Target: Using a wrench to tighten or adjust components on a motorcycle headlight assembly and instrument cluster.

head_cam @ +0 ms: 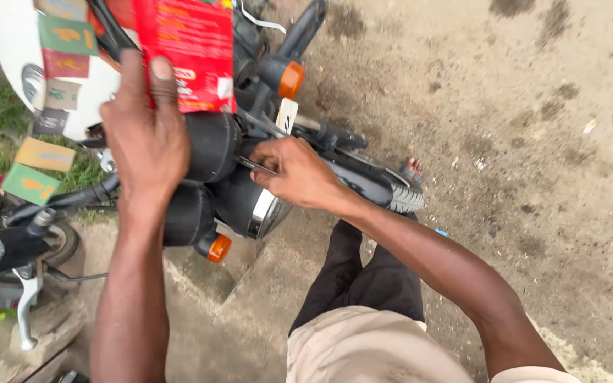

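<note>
1. At lower centre of the frame we see our beige shirt (363, 351) and dark trousers (370, 276) above bare ground (533, 177).
2. Our right hand (299, 174), mid-frame, is clenched on a thin metal tool (255, 166), whose tip rests against the headlight (253, 206).
3. Our left hand (147, 135), left of centre, grasps a red carton (193, 50), thumb pressing its lower edge.
4. The carton sits at the top of the frame, above the motorcycle's black gauges (211, 145).
5. Orange indicators (291, 78) flank the headlight; the front tyre (406, 198) lies beyond.
</note>
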